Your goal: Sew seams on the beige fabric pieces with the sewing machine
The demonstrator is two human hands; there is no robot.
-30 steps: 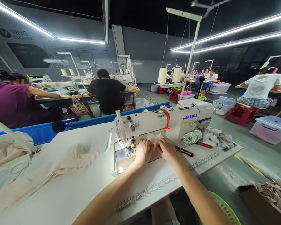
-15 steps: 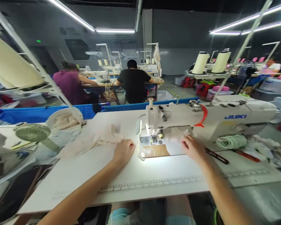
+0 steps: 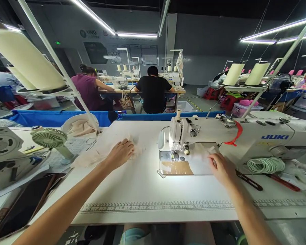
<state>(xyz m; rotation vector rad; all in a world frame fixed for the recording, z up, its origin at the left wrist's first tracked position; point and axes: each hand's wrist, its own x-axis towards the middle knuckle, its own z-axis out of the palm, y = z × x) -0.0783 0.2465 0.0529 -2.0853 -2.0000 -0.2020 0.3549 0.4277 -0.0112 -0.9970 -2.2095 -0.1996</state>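
Note:
My left hand (image 3: 121,153) lies on the left of the white table, its fingers bent down over a thin cream fabric piece (image 3: 91,154), closed on its near end. To the right of the needle area of the sewing machine (image 3: 244,136), my right hand (image 3: 221,167) is closed, thumb and fingers together at the edge of a sheer whitish fabric piece (image 3: 200,152). That piece is blurred and lies on the machine bed below the arm. The presser foot (image 3: 175,156) stands between my two hands, with no fabric visible beneath it.
A ruler strip (image 3: 153,206) runs along the front edge. To the right lie dark thread snips (image 3: 249,180), a red-handled tool (image 3: 285,182) and a pale green cord coil (image 3: 265,165). A small green fan (image 3: 49,137) and a white bin (image 3: 66,127) stand left. Co-workers sit beyond.
My left hand has moved left, away from the needle area, along with the cream fabric. My right hand stays near the bed's right side. The view has shifted slightly left.

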